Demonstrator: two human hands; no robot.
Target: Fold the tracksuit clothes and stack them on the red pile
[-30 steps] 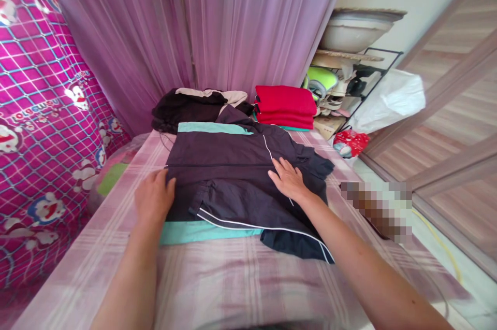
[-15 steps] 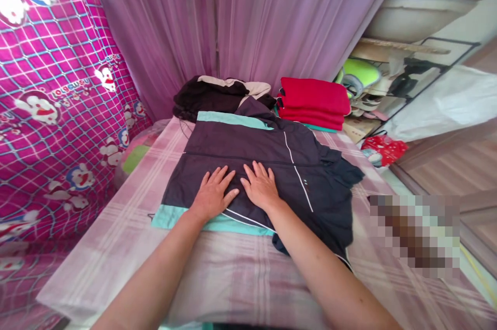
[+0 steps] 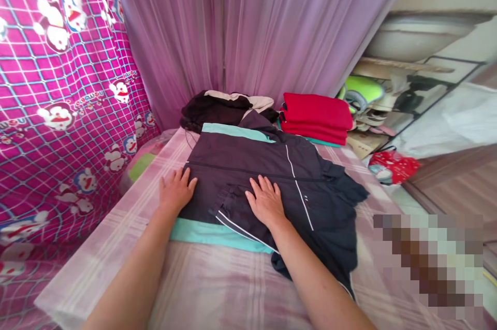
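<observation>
A dark jacket (image 3: pixel 248 164) with teal hem bands and thin white piping lies spread on the bed cover. My left hand (image 3: pixel 176 192) rests at the jacket's left edge, fingers apart and partly over the fabric. Flat on the dark cloth near the middle lies my right hand (image 3: pixel 267 199), its fingers stretched out. A folded-in sleeve (image 3: pixel 236 206) of the jacket, edged in white, sits between the two hands, its cuff toward the left. Neither hand grips anything.
Behind the jacket are a crumpled black and cream garment (image 3: pixel 217 107) and a stack of folded red clothes (image 3: pixel 316 112). A purple curtain (image 3: pixel 252 24) hangs at the back, a pink patterned cloth (image 3: pixel 70 81) on the left. A cluttered shelf (image 3: pixel 411 68) stands right.
My left hand has moved left to the jacket's edge, exposing the sleeve cuff. My right hand stays on the jacket. The view has tilted up slightly.
</observation>
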